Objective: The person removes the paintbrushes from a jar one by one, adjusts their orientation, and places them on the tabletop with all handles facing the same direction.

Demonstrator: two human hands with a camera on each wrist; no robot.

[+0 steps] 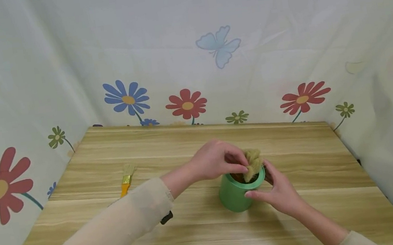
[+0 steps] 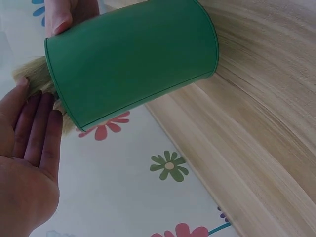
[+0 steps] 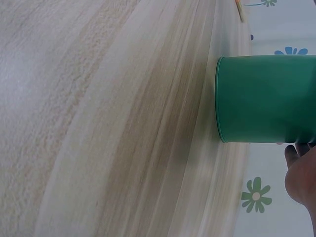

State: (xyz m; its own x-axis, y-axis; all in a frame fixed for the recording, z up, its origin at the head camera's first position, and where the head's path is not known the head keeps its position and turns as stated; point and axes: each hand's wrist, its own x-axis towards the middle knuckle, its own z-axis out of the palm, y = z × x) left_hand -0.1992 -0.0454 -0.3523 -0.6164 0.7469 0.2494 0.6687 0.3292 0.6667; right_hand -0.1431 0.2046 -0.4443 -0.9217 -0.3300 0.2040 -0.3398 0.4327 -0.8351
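A green pen-holder-like cup [image 1: 236,193] stands on the wooden table, with pale brush bristles [image 1: 253,162] sticking up out of its mouth. My left hand [image 1: 218,160] reaches over the rim and pinches the bristles between thumb and fingers; the left wrist view shows its fingertips against bristles [image 2: 37,74]. From the right side, my right hand [image 1: 280,192] grips the cup near its rim, thumb in front and fingers behind. In the right wrist view the cup [image 3: 266,98] covers part of that hand. What lies deeper in the cup is mostly hidden.
A paintbrush [image 1: 126,183] with an orange handle lies on the table [image 1: 169,142] at left, partly covered by my left sleeve. A small black object [image 1: 166,217] peeks out below that sleeve. A flower-printed curtain [image 1: 148,42] surrounds the table's back and sides.
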